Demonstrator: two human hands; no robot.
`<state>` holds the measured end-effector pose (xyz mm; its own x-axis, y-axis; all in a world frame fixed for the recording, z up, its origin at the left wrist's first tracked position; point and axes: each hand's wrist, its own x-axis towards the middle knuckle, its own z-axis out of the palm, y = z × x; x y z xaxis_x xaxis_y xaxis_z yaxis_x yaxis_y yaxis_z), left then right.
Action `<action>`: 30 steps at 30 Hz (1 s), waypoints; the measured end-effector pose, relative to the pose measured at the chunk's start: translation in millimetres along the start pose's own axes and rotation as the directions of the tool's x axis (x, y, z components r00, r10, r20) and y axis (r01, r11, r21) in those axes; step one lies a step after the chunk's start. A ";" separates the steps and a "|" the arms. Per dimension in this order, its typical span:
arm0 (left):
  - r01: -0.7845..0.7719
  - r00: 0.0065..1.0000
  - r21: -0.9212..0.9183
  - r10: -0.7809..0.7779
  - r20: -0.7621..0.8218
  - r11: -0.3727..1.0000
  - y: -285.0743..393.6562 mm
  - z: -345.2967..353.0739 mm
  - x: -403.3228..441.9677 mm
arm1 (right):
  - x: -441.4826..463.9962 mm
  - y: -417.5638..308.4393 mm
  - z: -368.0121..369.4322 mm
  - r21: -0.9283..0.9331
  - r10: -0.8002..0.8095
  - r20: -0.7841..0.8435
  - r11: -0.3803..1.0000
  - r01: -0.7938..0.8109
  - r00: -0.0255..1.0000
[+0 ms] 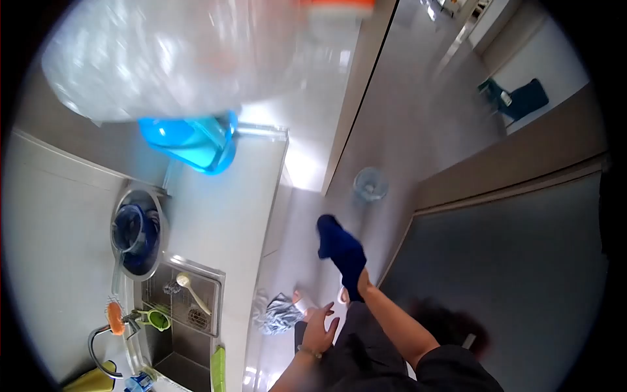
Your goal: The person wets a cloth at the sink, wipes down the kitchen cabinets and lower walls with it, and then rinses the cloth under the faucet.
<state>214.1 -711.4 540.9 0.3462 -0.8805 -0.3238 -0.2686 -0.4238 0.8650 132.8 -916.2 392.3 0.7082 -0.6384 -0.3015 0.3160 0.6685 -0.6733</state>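
A dark blue cloth cover, like a glove or sock (345,251), hides my right hand (341,245) from the wrist onward. Its tip points away from me over the floor, and the fingers inside cannot be made out. Below it and to the left is my left hand (320,332), bare, with its fingers apart and nothing in them. A band (309,351) circles the left wrist. The left hand is nearest to a grey stringy mop head (281,315) on the floor.
Left: a counter (219,215), a sink (183,353) with a white brush (194,293), a metal basin (161,228) and a blue plastic container (189,140). A clear plastic bag (176,59) fills the upper left. A clear bin (370,184) stands ahead; a dark panel (509,261) is right.
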 end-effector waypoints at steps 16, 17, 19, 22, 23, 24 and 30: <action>0.187 0.908 0.246 -0.263 0.327 0.951 -375.8 131.9 136.2 | 232.7 186.8 -13.3 -0.244 -0.476 0.150 0.832 0.499 0.867; 0.158 0.915 0.261 -0.241 0.325 0.952 -391.8 141.4 146.7 | 252.2 173.5 -6.7 -0.320 -0.566 0.206 0.732 0.602 0.798; 0.100 0.931 0.287 -0.191 0.310 0.953 -409.2 157.0 172.9 | 284.9 153.3 2.6 -0.416 -0.683 0.291 0.541 0.731 0.670; -0.007 0.931 0.343 -0.119 0.344 0.939 -432.2 176.2 190.8 | 326.2 142.7 10.2 -0.653 -0.723 0.421 0.178 0.737 0.547; -0.061 0.924 0.386 -0.094 0.370 0.920 -441.1 179.8 196.7 | 342.2 142.5 16.6 -0.701 -0.709 0.403 0.167 0.694 0.578; -0.055 0.865 0.490 -0.204 0.459 0.870 -432.8 180.0 201.6 | 371.0 153.7 15.8 -0.748 -0.680 0.500 -0.028 0.663 0.535; -0.158 0.700 0.778 -0.487 0.523 0.608 -363.5 155.3 215.0 | 278.0 222.7 89.9 -0.498 -0.782 0.536 0.011 0.867 0.317</action>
<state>246.6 -779.7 97.4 -0.0968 -0.5207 -0.8482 -0.9173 -0.2839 0.2790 456.8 -910.5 219.3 0.3161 -0.5210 0.7929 0.3035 -0.7363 -0.6048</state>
